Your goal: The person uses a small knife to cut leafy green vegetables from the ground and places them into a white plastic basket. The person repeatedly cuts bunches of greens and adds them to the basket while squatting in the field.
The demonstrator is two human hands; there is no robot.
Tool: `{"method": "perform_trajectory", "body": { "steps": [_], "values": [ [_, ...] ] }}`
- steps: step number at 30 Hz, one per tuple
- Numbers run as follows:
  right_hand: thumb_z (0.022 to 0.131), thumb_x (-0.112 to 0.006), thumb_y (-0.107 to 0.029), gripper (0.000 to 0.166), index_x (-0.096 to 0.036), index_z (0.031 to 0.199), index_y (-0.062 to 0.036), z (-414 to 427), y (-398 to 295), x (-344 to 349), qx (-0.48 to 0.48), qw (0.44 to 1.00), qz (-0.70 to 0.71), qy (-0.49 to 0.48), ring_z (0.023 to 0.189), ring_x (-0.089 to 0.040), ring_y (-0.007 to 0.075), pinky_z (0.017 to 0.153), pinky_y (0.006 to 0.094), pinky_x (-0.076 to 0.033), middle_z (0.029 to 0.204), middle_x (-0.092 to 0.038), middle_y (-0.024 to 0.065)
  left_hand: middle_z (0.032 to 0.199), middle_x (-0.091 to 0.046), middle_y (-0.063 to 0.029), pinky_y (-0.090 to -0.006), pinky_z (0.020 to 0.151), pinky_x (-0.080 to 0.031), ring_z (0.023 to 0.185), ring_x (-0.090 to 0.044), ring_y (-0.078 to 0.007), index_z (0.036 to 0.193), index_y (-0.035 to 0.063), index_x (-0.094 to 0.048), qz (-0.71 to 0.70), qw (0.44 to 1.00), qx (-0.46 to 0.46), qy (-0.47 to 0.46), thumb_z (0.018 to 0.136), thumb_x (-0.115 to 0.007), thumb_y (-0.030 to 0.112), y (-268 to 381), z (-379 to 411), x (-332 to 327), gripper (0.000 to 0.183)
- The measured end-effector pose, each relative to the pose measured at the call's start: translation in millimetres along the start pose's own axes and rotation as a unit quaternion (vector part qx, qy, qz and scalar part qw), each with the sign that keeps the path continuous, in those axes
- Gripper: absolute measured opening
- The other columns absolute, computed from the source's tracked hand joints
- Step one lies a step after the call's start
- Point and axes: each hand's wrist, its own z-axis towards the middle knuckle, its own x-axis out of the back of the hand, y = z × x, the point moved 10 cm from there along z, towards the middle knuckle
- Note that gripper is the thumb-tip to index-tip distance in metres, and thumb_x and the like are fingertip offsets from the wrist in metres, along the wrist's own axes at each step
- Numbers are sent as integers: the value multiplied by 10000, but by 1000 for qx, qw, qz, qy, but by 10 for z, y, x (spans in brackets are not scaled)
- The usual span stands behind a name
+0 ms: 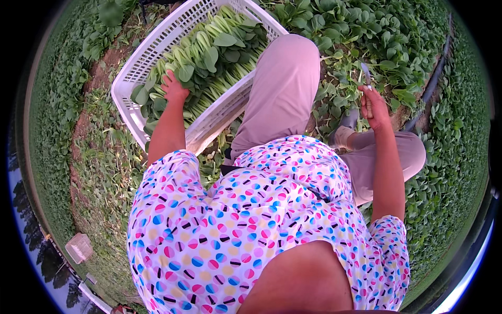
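A white plastic crate [157, 43] stands at the upper left, filled with rows of leafy greens with pale green stems [200, 45]. My left hand [173, 87] is inside the crate at its left part, on the stems and leaves; whether its fingers grip any of them cannot be told. On the right, my right hand [372, 106] holds a small knife [365, 73] by its handle, the curved blade pointing up and away from me. Below that blade lie cut leaves and low plants.
Dense leafy plants [364, 27] grow beyond the knife. A black hose or pipe [433, 84] runs along the bed at the right. Cut leaves litter the soil [106, 153] at the left. My bent knee [294, 59] is against the crate's near side. Another crate [79, 248] stands far at the lower left.
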Motion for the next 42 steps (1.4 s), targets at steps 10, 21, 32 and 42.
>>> {"method": "perform_trajectory", "body": {
  "steps": [10,21,32,42],
  "values": [
    [945,-623,-300,268,-517,1025,-67,99,-56,-132,78,993,82,37,399,-458,128,355,306,-316,686,-550,42,1415,-525,-189,-513,1031,-411,1238,-540,-399,1515,121,-342,-167,984,-66,-23,863,-607,451,-665,829,230,777],
    [968,-570,-280,204,-560,1046,-92,65,98,343,132,970,147,142,420,-479,124,375,313,-332,680,-570,28,1262,-632,-122,-312,950,-475,1094,-609,-195,1309,-17,-580,-512,814,-264,74,945,-559,77,1950,291,1674,377],
    [976,-539,-359,339,-543,1063,-32,362,844,-304,-48,994,23,100,436,-486,155,396,340,-362,678,-568,67,1148,-703,-73,-260,915,-477,1004,-665,-145,1237,30,-658,-426,741,-430,-290,949,-619,173,5144,-1058,608,324],
    [935,-484,-401,438,-598,1070,0,-31,1740,-962,-193,962,-192,20,685,-699,304,760,452,-530,859,-695,174,933,-698,-98,-403,825,-497,913,-663,-290,980,91,-690,137,579,-744,-305,816,-683,205,4986,-2465,-909,200]
  ]
}}
